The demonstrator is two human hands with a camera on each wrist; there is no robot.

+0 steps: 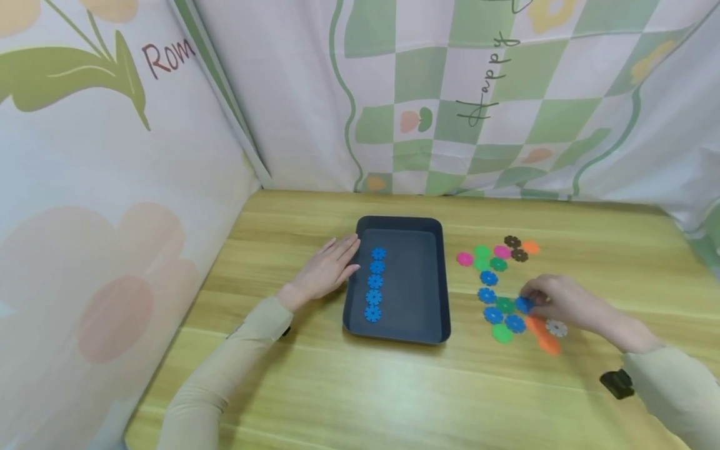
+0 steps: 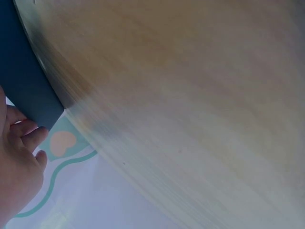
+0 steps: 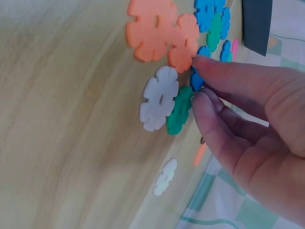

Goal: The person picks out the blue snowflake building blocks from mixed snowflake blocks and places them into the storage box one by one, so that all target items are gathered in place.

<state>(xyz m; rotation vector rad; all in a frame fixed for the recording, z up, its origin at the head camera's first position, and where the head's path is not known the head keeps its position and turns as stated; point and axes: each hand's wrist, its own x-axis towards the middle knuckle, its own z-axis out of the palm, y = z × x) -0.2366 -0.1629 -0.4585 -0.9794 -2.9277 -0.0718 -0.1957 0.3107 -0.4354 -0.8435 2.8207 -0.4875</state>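
Observation:
A dark grey tray (image 1: pixel 413 281) lies on the table, with a column of several blue notched plastic discs (image 1: pixel 374 281) along its left side. My left hand (image 1: pixel 324 270) rests against the tray's left rim, fingers mostly straight; the left wrist view shows its fingertips touching the tray wall (image 2: pixel 24 71). To the right of the tray, my right hand (image 1: pixel 565 303) pinches a blue disc (image 1: pixel 524 304) between thumb and fingers. Part of that blue disc (image 3: pixel 196 80) shows between the fingertips in the right wrist view; the fingers hide the rest.
Loose discs surround the right hand: orange ones (image 1: pixel 545 337), a pale grey one (image 1: pixel 557 328), a green one (image 1: pixel 505 305) and several blue ones (image 1: pixel 487 295). Farther back lie pink (image 1: pixel 464 259) and dark brown (image 1: pixel 512 241) discs. Printed curtains (image 1: pixel 433 94) hang behind the table.

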